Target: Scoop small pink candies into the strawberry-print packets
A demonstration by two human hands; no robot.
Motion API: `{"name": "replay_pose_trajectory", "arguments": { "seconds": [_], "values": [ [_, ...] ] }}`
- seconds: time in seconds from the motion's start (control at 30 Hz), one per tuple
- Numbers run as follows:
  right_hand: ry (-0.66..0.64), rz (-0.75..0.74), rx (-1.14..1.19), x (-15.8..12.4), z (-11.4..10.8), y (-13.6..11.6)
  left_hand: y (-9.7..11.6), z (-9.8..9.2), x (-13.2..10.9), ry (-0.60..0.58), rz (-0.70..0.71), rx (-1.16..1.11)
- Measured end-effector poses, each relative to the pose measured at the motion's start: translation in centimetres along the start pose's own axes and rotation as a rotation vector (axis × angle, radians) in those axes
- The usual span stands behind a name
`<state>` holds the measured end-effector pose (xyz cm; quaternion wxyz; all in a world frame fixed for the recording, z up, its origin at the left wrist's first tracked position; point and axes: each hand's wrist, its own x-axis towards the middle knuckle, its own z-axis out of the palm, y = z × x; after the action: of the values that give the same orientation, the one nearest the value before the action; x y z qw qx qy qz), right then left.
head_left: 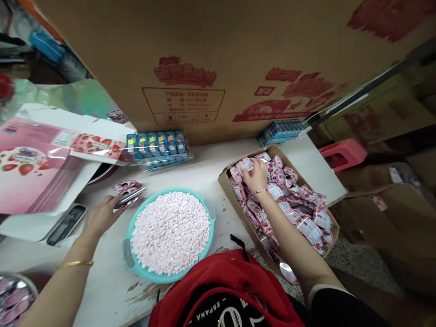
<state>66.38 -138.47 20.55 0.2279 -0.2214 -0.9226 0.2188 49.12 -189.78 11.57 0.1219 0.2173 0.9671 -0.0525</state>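
Note:
My left hand is closed, its fingertips at a flat pink strawberry-printed piece with a shiny silver edge, just left of the round basin. Small white tablet candies fill this turquoise basin. Over the far left end of an open cardboard box, my right hand curls its fingers round a small pink printed packet, partly hidden by them. Many similar pink packets lie heaped in that box.
A large printed carton walls off the table's back. Small blue packs stand before it, with more blue packs farther right. Pink printed packaging, a scale and a metal bowl occupy the left.

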Motion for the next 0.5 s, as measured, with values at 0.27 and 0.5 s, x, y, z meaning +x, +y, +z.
{"name": "replay_pose_trajectory", "arguments": {
  "seconds": [0.27,0.5],
  "values": [
    [-0.098,0.247,-0.136,1.5,1.9,3.2,1.9,-0.7,-0.8,0.089,-0.166,-0.099],
    [-0.102,0.338,0.696,-0.9,-1.9,0.9,6.2,-3.4,-10.6,0.092,-0.012,-0.556]
  ]
}}
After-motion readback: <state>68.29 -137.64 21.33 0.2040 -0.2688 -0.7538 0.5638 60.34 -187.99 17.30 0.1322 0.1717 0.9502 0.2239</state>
